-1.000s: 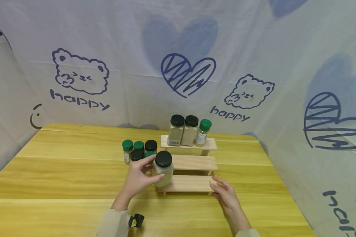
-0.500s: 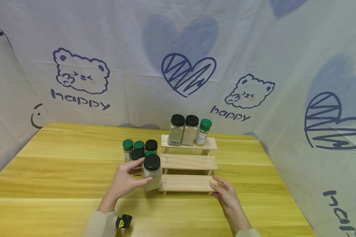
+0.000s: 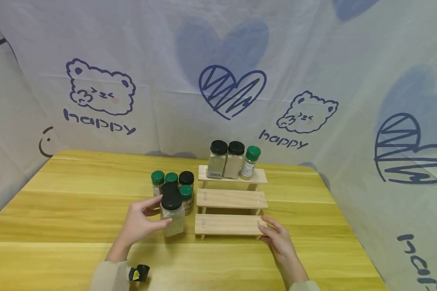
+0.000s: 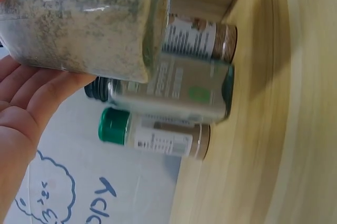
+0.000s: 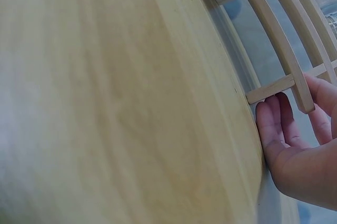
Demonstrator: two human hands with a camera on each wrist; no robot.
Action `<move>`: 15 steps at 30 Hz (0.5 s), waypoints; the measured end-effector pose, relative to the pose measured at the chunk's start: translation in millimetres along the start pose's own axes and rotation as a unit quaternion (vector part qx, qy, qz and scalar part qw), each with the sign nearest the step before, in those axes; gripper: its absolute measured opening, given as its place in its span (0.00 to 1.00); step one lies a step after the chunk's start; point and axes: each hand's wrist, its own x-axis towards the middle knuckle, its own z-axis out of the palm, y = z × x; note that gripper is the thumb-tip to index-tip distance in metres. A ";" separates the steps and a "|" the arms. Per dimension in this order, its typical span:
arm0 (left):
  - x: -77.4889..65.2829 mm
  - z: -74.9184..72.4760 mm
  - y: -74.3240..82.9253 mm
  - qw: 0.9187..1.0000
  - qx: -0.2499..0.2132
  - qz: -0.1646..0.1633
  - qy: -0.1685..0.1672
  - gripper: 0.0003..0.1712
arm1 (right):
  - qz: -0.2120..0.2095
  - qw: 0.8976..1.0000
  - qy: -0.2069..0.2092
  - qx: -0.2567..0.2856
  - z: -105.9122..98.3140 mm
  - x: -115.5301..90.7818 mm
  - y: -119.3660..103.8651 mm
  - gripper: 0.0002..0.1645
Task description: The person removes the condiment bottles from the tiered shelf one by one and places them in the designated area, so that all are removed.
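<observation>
- Left of the wooden rack (image 3: 231, 199), over the near part of the yellow table (image 3: 76, 226), the head view shows a clear black-capped jar (image 3: 175, 224). The left hand (image 3: 142, 220) grasps it by the body, thumb to the near side and fingers to the far side. Just beyond it stand several loose bottles (image 3: 171, 178). At the rack's near right corner, the right hand (image 3: 278, 238) grips the end of the lowest step (image 3: 229, 225). Two tall jars (image 3: 234, 165) and a green-capped bottle (image 3: 248, 167) stand on the top step (image 3: 260, 176).

- From the left wrist, the jar's base shows apart from the table, with the loose bottles upright behind. Pale, coarse powder fills much of it, so it should weigh noticeably in the hand. Its walls look hard and smooth, glass or stiff plastic: likely rigid, a little slippery, and perhaps breakable if dropped. Opposite flat sides below the cap seem the best hold.

- From the right wrist, fingers curl beside the leg under the rack's end, with others above. The rack looks light and stiff, so it could slide if knocked; steadying it by this end makes sense.
</observation>
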 end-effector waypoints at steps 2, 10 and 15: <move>-1.6 -4.7 -1.5 1.000 0.002 -0.008 0.002 0.31 | -0.001 1.000 -0.002 0.000 0.1 0.0 -0.1 0.21; -7.6 -23.6 -6.3 0.999 -0.003 -0.036 -0.019 0.32 | 0.003 1.000 0.002 -0.001 0.7 -1.4 -1.3 0.22; -9.4 -35.7 -12.5 0.998 -0.017 -0.044 -0.036 0.32 | 0.004 1.000 0.000 -0.005 1.5 -1.5 -2.0 0.23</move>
